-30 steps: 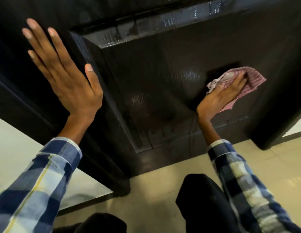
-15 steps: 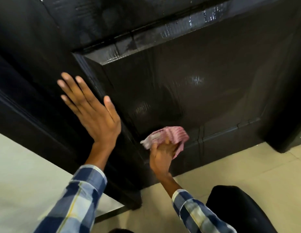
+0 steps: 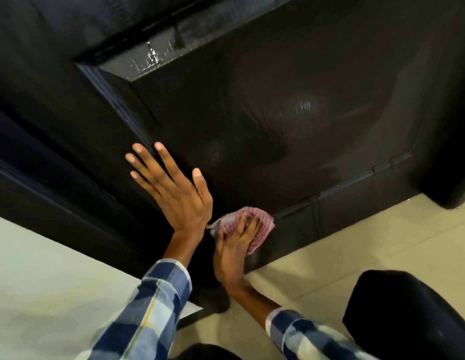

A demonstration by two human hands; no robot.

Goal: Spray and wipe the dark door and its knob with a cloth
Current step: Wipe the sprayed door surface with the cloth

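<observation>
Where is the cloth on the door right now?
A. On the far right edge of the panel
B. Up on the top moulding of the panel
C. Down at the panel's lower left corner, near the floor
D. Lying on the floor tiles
C: the right hand presses the cloth against the door at the panel's lower left corner, just above the floor, beside the flat left hand.

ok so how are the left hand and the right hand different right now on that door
The left hand is bare, flat and fingers spread against the dark door; the right hand presses a pink checked cloth to it. The left hand sits higher, by the panel's edge; the right is lower, near the door's bottom rail. Both touch the door and wear blue plaid sleeves.
</observation>
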